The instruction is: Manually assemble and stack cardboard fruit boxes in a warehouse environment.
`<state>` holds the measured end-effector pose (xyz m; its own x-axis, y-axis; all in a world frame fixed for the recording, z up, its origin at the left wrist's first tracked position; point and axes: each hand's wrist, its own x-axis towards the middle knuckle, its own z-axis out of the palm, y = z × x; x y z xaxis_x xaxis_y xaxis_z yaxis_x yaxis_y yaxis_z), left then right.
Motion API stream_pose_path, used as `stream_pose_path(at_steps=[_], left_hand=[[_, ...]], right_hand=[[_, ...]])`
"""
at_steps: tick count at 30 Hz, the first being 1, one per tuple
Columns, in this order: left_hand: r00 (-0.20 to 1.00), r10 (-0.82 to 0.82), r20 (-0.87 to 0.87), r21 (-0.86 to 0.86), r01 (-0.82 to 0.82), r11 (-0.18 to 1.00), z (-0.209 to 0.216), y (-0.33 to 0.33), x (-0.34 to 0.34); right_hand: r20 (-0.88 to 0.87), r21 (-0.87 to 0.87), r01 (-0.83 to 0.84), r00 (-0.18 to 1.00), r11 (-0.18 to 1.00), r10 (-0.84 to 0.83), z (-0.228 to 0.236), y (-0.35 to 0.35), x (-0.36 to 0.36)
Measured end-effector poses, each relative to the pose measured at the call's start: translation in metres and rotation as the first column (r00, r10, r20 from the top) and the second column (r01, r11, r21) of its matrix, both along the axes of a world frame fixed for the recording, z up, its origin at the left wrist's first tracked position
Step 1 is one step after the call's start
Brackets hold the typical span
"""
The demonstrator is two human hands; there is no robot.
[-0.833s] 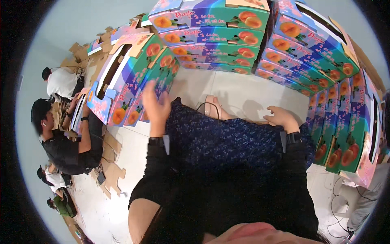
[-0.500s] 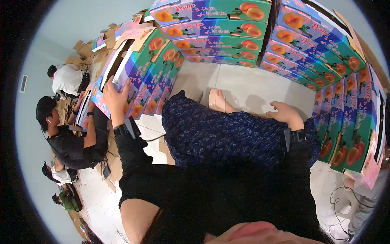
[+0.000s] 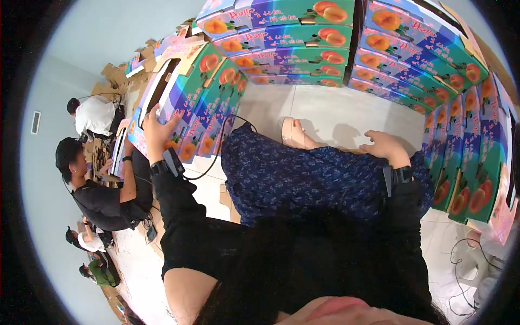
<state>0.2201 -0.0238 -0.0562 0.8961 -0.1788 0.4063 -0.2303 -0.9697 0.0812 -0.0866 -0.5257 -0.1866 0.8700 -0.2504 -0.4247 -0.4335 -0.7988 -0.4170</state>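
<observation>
1. As the clock centres on the skirt (image 3: pixel 325 176), the left carton stack (image 3: pixel 216 103) sits at 10.
2. Top carton (image 3: pixel 181 89): long axis 7-to-1 o'clock. Lies toward 1 from left hand, 10 from right. Left nearer.
3. Left hand (image 3: pixel 158 130): on carton's near end, thumb spread; gripping or just touching, can't tell.
4. Right hand (image 3: pixel 387 147): well apart, fingers loosely curled, nothing visible in it.
5. Dark slot (image 3: pixel 162 89): along carton top, by left fingers.
</observation>
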Motion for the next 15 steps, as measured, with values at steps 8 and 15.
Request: stream_pose_path(at_steps=[8, 15], left_hand=[[1.000, -0.023, -0.015, -0.076, 0.021, 0.997, 0.0060, -0.0064, -0.0065], [1.000, -0.019, -0.001, -0.031, 0.019, 0.999, 0.0034, -0.0069, -0.0076]], right_hand=[[0.002, -0.017, -0.009, 1.000, 1.000, 0.009, -0.0051, -0.0007, -0.0018], [0.007, -0.006, 0.013, 1.000, 1.000, -0.013, -0.0023, 0.0018, -0.0019]])
